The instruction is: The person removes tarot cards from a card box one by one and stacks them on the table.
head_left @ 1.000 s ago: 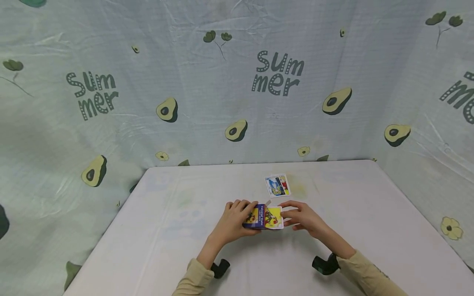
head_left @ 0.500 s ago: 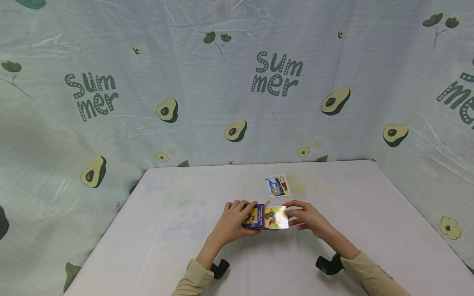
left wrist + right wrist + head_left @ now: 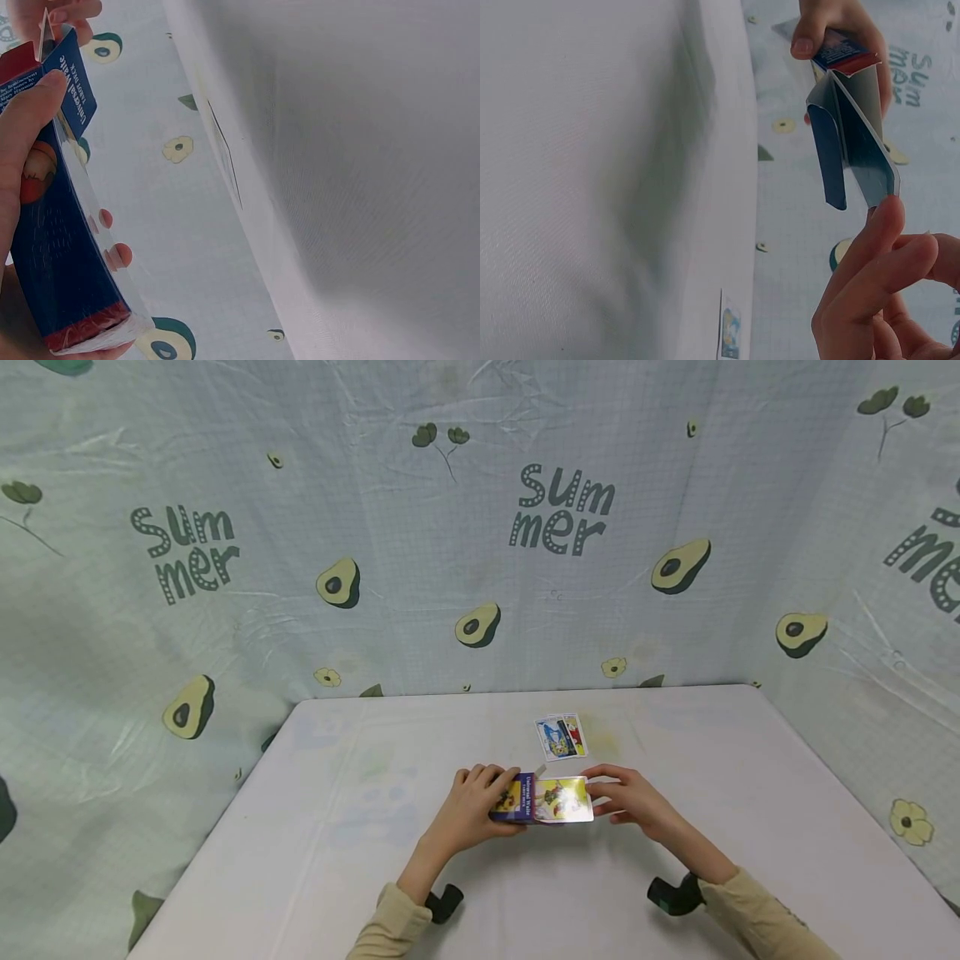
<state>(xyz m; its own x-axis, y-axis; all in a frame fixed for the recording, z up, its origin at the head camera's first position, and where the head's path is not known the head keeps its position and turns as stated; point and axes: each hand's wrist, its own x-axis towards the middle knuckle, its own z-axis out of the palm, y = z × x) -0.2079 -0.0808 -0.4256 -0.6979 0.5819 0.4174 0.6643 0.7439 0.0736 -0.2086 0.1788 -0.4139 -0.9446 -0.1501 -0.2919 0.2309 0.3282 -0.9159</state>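
My left hand grips a blue and yellow tarot card box from the left, above the table, thumb and fingers on opposite sides in the left wrist view. Its lid flap, printed "Universal Waite", hangs open. From the right end of the box sticks a yellow-faced tarot card, with glare over its picture. My right hand pinches the card's outer end by the fingertips. In the right wrist view, the fingertips are right at that end, and the open flaps of the box face them.
Beyond the box, overlapping picture cards lie face up on the white-covered table. A pale cloth with avocado prints hangs behind the table and at its sides. Dark wrist cameras sit under both wrists.
My right hand has moved right, drawing the yellow tarot card farther out of the box. My left hand and the box have stayed nearly still. The cards on the table have not moved.
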